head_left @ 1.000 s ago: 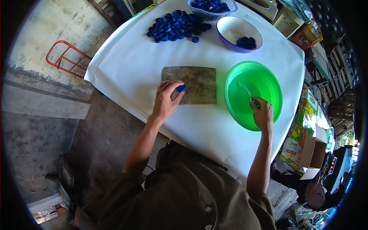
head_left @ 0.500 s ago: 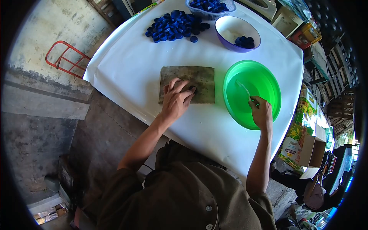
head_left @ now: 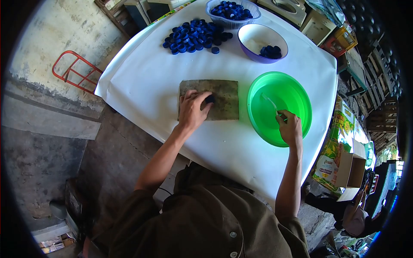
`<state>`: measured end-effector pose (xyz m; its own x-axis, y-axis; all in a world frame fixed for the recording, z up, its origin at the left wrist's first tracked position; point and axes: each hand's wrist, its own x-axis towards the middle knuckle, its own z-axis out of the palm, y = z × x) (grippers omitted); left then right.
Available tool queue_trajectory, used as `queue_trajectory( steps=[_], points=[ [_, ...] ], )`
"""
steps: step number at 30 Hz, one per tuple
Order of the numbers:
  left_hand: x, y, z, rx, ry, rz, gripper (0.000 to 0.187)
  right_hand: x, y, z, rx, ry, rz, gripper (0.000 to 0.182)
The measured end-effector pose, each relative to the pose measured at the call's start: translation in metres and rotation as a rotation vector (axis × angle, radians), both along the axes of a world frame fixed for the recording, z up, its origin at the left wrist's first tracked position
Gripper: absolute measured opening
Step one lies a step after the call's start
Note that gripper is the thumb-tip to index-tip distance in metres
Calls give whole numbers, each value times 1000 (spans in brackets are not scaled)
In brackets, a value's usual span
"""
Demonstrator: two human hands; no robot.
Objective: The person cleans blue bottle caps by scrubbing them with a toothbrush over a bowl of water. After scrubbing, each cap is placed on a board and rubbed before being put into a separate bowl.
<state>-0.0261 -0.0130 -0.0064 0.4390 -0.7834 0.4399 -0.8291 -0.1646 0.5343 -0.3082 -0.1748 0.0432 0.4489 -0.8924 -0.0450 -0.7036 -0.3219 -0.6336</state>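
My left hand [head_left: 192, 112] rests over a worn grey-brown board [head_left: 226, 112], with thumb and index finger closed about a dark blue bottle cap [head_left: 210, 99] on its surface. The other left fingers curl onto the board. At the right, my right hand [head_left: 291, 129] reaches over the near part of a green basin [head_left: 309, 105]. It pinches a thin, pale utensil [head_left: 269, 101] that slants into the basin; the shape of its tip is too small to tell.
A heap of blue caps [head_left: 193, 36] lies at the back of the white-covered table [head_left: 146, 77]. Beside it stand a cap-filled basket [head_left: 234, 22] and a purple bowl [head_left: 263, 58] holding several caps. A red metal frame [head_left: 69, 64] is left; a person [head_left: 355, 215] and cartons [head_left: 350, 167] are right.
The view has shifted slightly. My left fingers have drawn closer around the cap, which sits a little further left on the board. The right hand keeps its grip on the utensil over the basin.
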Motion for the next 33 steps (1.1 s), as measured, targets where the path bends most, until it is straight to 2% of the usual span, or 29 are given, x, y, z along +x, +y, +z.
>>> queue_trajectory(
  steps=[2,5,6,9,10,13,14,15,17,18,20,21,22,25,26,29,33],
  points=[
    [5,-2,9,-126,6,43,34,-2,0,-2,-5,4,5,24],
    [15,1,-16,42,-70,98,36,-1,2,0,3,4,-1,24],
    [18,4,-9,63,-59,77,37,-2,1,-1,-3,6,4,24],
    [29,1,10,-151,23,99,36,-3,1,-3,2,11,8,23],
    [32,0,12,-206,19,176,35,-2,1,0,11,8,2,24],
    [39,2,-2,59,14,118,37,-1,2,2,14,-8,-1,24],
    [47,3,-4,50,116,92,40,-1,2,2,8,-16,3,24],
    [47,3,14,124,150,114,43,1,0,3,11,-24,-4,23],
    [55,-2,16,-105,86,105,43,0,3,4,33,-24,-6,23],
    [50,-6,26,-186,103,136,36,1,1,5,30,-24,-10,23],
    [53,-11,-4,-44,-15,37,39,0,2,5,37,-14,-15,23],
    [52,-14,-1,26,-76,-11,41,0,3,5,37,-8,-10,23],
    [54,-11,3,85,46,-12,40,-1,3,5,36,-2,-4,23],
    [60,-18,28,33,189,85,41,-3,3,3,28,-11,1,23],
    [55,-21,39,-24,182,111,41,-1,1,3,20,-22,3,23],
    [60,-24,-9,33,-117,-116,39,-1,2,5,46,-14,-2,23],
    [59,-24,26,127,185,28,35,-2,4,6,56,-6,-5,22]
  ],
)
